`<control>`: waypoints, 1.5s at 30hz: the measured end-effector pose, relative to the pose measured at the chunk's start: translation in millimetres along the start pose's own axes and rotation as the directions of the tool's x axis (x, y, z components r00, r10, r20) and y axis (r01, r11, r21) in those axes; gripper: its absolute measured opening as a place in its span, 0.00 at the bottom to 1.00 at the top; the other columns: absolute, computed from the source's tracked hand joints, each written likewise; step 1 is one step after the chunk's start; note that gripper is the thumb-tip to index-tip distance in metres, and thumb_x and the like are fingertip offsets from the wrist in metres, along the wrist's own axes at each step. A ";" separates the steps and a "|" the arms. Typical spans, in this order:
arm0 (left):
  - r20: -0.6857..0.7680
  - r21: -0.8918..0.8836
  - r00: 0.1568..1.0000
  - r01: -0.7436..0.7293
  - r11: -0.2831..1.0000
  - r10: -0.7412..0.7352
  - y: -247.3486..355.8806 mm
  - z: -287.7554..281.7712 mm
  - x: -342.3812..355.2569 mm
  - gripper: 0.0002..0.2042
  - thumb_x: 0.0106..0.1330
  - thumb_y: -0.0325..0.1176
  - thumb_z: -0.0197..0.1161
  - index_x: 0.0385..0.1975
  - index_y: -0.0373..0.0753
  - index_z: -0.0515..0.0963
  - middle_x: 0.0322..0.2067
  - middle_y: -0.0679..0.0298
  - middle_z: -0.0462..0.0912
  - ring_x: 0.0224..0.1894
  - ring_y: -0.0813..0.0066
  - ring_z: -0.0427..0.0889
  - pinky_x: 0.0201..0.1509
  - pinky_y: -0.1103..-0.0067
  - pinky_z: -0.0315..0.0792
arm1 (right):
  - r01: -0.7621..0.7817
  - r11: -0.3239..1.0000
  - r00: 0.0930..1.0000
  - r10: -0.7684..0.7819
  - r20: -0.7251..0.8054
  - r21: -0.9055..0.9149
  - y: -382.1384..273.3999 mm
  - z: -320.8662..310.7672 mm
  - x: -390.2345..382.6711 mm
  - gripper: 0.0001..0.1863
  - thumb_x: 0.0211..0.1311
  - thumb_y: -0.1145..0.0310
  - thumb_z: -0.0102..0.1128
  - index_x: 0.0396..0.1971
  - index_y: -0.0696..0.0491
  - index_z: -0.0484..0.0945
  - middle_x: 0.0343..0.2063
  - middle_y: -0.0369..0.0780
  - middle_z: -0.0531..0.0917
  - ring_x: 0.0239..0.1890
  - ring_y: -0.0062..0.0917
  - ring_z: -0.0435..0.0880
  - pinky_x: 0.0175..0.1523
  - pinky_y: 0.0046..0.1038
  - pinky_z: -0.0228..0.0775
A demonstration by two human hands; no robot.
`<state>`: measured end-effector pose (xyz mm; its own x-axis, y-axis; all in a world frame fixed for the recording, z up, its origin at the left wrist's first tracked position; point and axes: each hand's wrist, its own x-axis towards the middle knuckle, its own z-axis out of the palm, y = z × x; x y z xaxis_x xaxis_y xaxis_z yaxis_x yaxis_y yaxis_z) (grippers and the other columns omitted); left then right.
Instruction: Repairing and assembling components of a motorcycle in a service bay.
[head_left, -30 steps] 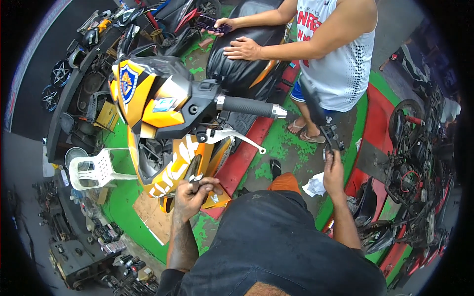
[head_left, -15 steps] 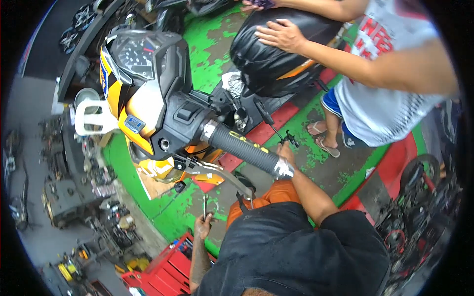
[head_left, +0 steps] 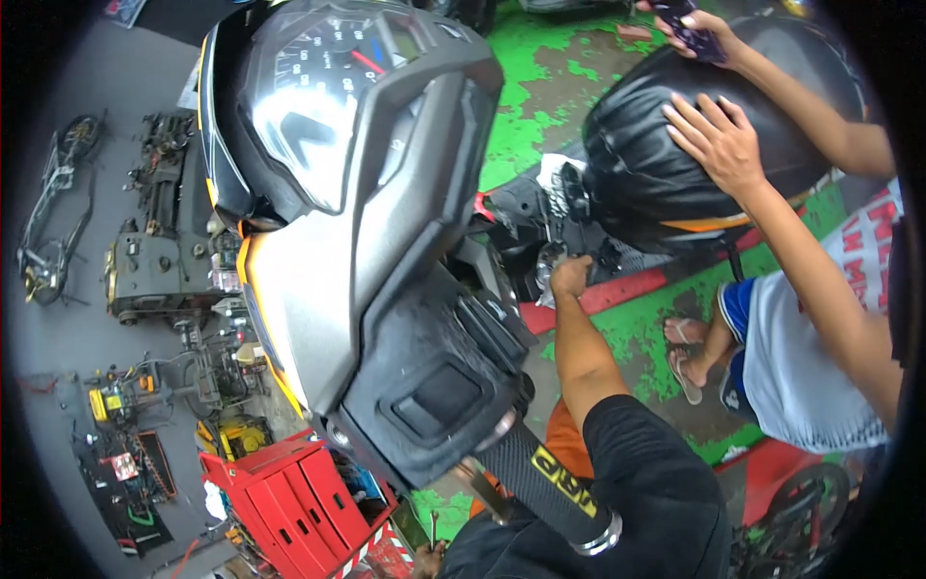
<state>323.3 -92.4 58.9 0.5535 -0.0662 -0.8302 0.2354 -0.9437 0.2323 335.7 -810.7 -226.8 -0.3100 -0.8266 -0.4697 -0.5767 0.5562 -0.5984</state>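
Observation:
My right hand [head_left: 571, 277] reaches to the scooter's footboard [head_left: 521, 217], its fingers closed on a black stalked part [head_left: 606, 253], beside metal pieces [head_left: 548, 261] and a white cloth [head_left: 559, 179]. My left hand [head_left: 431, 558], low and partly cut off by the frame's edge, grips a metal wrench [head_left: 435, 527]. The handlebar housing and dashboard [head_left: 313, 116] fill the middle, with a carbon-patterned grip [head_left: 526, 473] above my lap. The black seat [head_left: 627, 164] lies beyond my right hand.
A co-worker stands at right, one hand [head_left: 728, 154] on the seat, the other [head_left: 699, 34] holding a phone. A red tool chest [head_left: 299, 502] is at lower left. Engines and parts [head_left: 164, 270] lie on the grey floor at left. Another motorbike [head_left: 791, 511] sits at lower right.
My view has swung closer over the dashboard. My right hand has moved inward to the footboard with the black part. My left hand with the wrench has dropped toward the bottom edge.

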 end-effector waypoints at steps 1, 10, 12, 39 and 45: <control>-0.008 -0.006 1.000 -0.006 1.000 0.006 -1.4 1.1 4.7 0.13 0.72 0.42 0.63 0.43 0.40 0.86 0.25 0.65 0.85 0.22 0.79 0.72 0.28 0.77 0.70 | 0.011 1.000 1.000 -0.011 -0.001 0.011 7.5 10.1 19.7 0.18 0.72 0.61 0.48 0.51 0.59 0.61 0.50 0.61 0.78 0.48 0.58 0.83 0.53 0.51 0.76; -0.189 -0.070 0.980 0.049 0.996 -0.061 -26.4 5.0 -11.0 0.10 0.70 0.36 0.66 0.40 0.36 0.84 0.30 0.63 0.85 0.30 0.74 0.78 0.33 0.73 0.74 | -0.255 0.966 0.956 0.259 0.138 -0.047 18.4 55.2 53.6 0.27 0.68 0.62 0.50 0.60 0.63 0.62 0.57 0.63 0.74 0.55 0.60 0.79 0.63 0.50 0.71; -0.219 -0.118 0.975 -0.059 0.991 0.032 -33.5 11.5 2.1 0.11 0.70 0.38 0.67 0.41 0.36 0.84 0.30 0.64 0.85 0.29 0.76 0.79 0.31 0.76 0.74 | 0.301 0.837 0.887 -0.070 0.457 -0.456 40.9 48.5 105.8 0.25 0.66 0.60 0.51 0.55 0.63 0.75 0.58 0.63 0.75 0.58 0.57 0.78 0.64 0.48 0.70; -0.175 -0.356 0.674 -0.723 0.592 0.717 292.1 -119.3 143.1 0.21 0.62 0.34 0.74 0.51 0.33 0.77 0.38 0.62 0.85 0.40 0.75 0.83 0.44 0.76 0.78 | 0.171 0.873 0.027 -0.468 0.883 0.457 -121.0 -131.7 -412.3 0.17 0.73 0.59 0.56 0.54 0.54 0.76 0.49 0.39 0.82 0.55 0.25 0.79 0.58 0.30 0.71; -0.266 -0.563 0.795 -0.587 0.581 0.545 207.4 -247.9 221.1 0.16 0.71 0.34 0.64 0.53 0.32 0.76 0.40 0.64 0.84 0.34 0.78 0.82 0.34 0.80 0.76 | 0.781 0.369 0.307 -0.929 0.205 0.504 -207.4 -235.2 -484.6 0.09 0.67 0.71 0.62 0.43 0.58 0.80 0.41 0.41 0.84 0.46 0.26 0.84 0.54 0.28 0.75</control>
<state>692.6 -222.5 49.1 0.7809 -0.4811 -0.3984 0.2618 -0.3270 0.9080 427.7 -545.5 277.6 0.5957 -0.7533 0.2788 -0.0742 -0.3972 -0.9147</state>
